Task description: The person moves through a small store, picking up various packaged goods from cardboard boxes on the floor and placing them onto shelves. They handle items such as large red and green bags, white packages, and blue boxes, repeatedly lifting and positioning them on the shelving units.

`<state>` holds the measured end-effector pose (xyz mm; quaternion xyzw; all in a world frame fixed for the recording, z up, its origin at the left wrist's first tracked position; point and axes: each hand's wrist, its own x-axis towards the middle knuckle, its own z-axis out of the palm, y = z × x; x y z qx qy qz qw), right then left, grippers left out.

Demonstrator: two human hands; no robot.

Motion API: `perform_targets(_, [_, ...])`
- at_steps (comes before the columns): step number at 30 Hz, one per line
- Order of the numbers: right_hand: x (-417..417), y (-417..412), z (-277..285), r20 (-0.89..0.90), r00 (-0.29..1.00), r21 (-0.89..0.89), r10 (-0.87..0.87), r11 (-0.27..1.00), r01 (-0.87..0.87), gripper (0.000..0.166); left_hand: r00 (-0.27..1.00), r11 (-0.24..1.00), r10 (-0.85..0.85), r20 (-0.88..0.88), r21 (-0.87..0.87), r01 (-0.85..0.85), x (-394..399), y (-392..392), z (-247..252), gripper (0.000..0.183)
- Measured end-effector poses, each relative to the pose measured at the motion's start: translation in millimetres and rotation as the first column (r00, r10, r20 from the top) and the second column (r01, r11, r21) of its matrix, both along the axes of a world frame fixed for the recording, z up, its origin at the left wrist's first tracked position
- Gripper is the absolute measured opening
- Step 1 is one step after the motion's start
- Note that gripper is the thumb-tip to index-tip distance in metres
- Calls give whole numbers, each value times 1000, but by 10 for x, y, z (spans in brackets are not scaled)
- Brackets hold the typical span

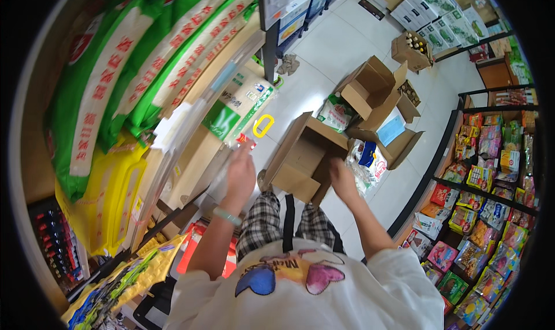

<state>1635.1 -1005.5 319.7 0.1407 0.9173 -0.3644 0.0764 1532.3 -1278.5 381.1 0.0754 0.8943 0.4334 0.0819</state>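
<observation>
My left hand [241, 174], with a pale bangle at its wrist, reaches up beside the shelf edge. At its fingertips is a small red-printed piece of clear packaging [246, 141], seemingly pinched. Just beyond lies a yellow oval loop [263, 126]; what it belongs to is unclear. A white-and-green rice pack [236, 102] rests on the low shelf beside this hand. My right hand [344, 178] is blurred, its fingers curled over the right side of an open cardboard box [288, 156]. Whether it grips the box cannot be told. The box's visible inside is bare cardboard.
Green sacks [104, 95] and yellow packs [108, 200] fill the left shelf. More opened cartons [368, 87] and white bags [366, 161] crowd the floor ahead. Snack racks [472, 208] line the right. A carton of bottles [412, 52] stands farther off.
</observation>
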Motion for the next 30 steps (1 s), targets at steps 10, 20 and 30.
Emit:
perform_targets(10, [4951,844,-1162,824,402,279,-400,903,327,24,993,920,-76,-90,-390,35,-646,505,-3061,51])
perform_targets(20, [4471,255,-1256,821,361,103,-442,737,668,19,957,890,88,276,-453,49,-1035,235,-2234,35])
perform_targets(30, [4144,2094,-1539,837,532,-176,-129,857,484,29,990,763,92,-105,-632,-138,-204,72,13,22])
